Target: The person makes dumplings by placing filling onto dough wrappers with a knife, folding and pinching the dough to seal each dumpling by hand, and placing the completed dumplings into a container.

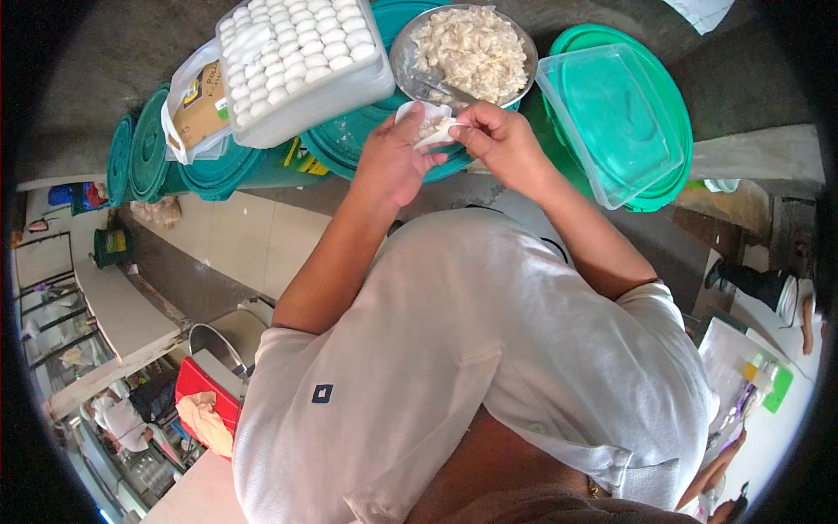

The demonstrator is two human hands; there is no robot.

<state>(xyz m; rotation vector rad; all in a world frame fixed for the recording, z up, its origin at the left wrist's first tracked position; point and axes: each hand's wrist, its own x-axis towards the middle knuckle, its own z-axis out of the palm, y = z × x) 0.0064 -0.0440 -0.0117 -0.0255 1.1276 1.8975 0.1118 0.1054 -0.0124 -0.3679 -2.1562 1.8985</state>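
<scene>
A thin white dough wrapper (439, 128) with a bit of pale filling on it is held up between my two hands. My left hand (393, 157) cups it from the left, thumb and fingers closed on its edge. From the other side my right hand (504, 142) pinches the wrapper's right edge. Just beyond stands a metal bowl (403, 61) heaped with pale, shredded-looking filling (471, 48), and a utensil rests in it. To its left a translucent plastic container (301, 122) holds rows of smooth white dough pieces (297, 52).
Several green lidded tubs (336, 153) line the back, with a clear plastic lid (611, 127) lying over the right one. A plastic bag with a cardboard box (199, 105) sits left. Behind me are a red cooler (205, 389), a metal pot (218, 345) and other people (790, 301).
</scene>
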